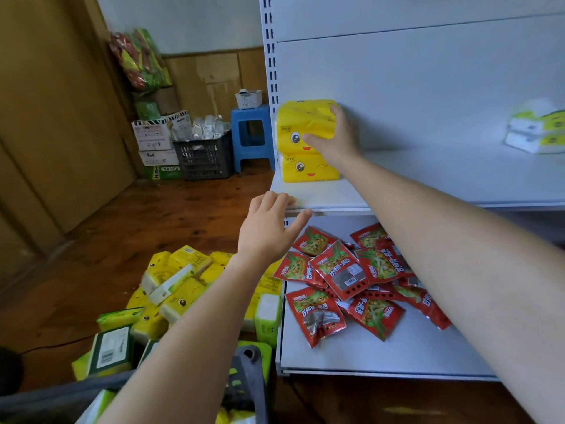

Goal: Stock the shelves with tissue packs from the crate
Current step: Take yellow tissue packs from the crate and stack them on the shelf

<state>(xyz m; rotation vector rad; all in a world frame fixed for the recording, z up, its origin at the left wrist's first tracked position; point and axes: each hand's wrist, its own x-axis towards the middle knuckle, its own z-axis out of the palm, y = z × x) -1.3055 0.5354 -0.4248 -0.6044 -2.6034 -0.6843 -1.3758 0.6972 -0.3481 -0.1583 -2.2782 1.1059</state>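
Observation:
Two yellow tissue packs with cartoon faces are stacked at the left end of the white middle shelf [428,182]. My right hand [334,139] grips the upper yellow pack [301,122] from its right side, on top of the lower yellow pack [308,169]. My left hand [269,228] hovers with relaxed fingers just below the shelf's front left corner, holding nothing. A heap of yellow and green tissue packs [171,289] lies on the floor at lower left, beside the grey crate [244,371] at the bottom edge.
Red snack packets [345,276] are scattered over the lower shelf. White-and-green tissue packs [538,130] sit at the middle shelf's right end. A blue stool [250,133], a black crate of bottles [204,154] and cardboard boxes [154,139] stand by the far wall.

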